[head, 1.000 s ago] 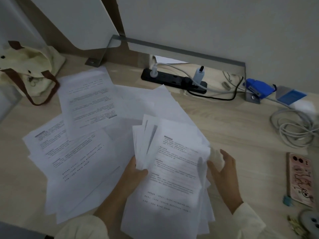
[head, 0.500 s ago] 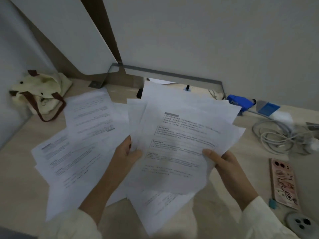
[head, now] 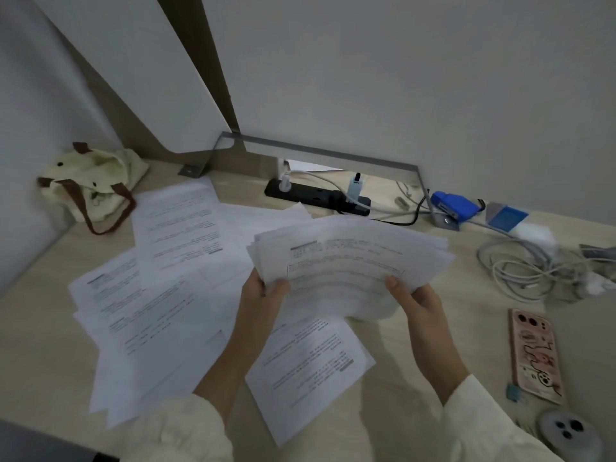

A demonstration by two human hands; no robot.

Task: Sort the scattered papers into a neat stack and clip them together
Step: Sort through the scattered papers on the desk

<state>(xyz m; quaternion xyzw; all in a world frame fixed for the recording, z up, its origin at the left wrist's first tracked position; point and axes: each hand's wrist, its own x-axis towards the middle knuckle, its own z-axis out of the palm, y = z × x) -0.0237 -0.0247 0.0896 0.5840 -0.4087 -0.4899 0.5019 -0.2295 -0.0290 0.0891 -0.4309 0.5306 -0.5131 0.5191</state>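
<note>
I hold a loose sheaf of printed papers (head: pixel 346 261) above the desk, its sheets fanned out and uneven. My left hand (head: pixel 261 293) grips its left edge, thumb on top. My right hand (head: pixel 416 300) grips the right lower edge, thumb on the top sheet. Under the sheaf one printed sheet (head: pixel 310 365) lies on the desk, turned the other way round. Several more scattered sheets (head: pixel 146 311) overlap on the left half of the desk, one of them (head: pixel 181 228) further back. No clip is visible that I can tell.
A cream tote bag (head: pixel 90 185) sits at the back left. A black power strip (head: pixel 316 196), a blue device (head: pixel 453 203) and coiled white cables (head: pixel 526 271) lie at the back right. A pink phone (head: pixel 535 355) lies at the right.
The sheaf, lifted off the desk a second ago, has tipped from upright to nearly flat and lower. One sheet is now uncovered on the desk beneath it.
</note>
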